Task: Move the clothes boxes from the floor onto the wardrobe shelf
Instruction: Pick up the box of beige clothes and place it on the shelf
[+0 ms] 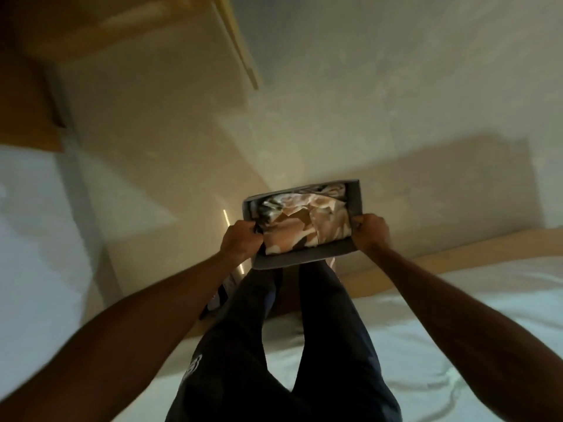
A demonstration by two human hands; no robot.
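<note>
A grey clothes box (353, 193) filled with folded beige and patterned clothes (307, 226) sits low in front of my legs, over the pale floor. My left hand (240, 240) grips its left rim and my right hand (370, 234) grips its right rim, both arms stretched down. I cannot tell whether the box rests on the floor or hangs just above it. No wardrobe shelf can be made out clearly in this blurred view.
A bed with a white sheet (457, 315) and a wooden frame (441, 257) lies to my right. A dark object (217, 296) lies on the floor by my left leg. Tall pale furniture (36, 239) stands at the left; a yellowish door edge (240, 47) shows at the top.
</note>
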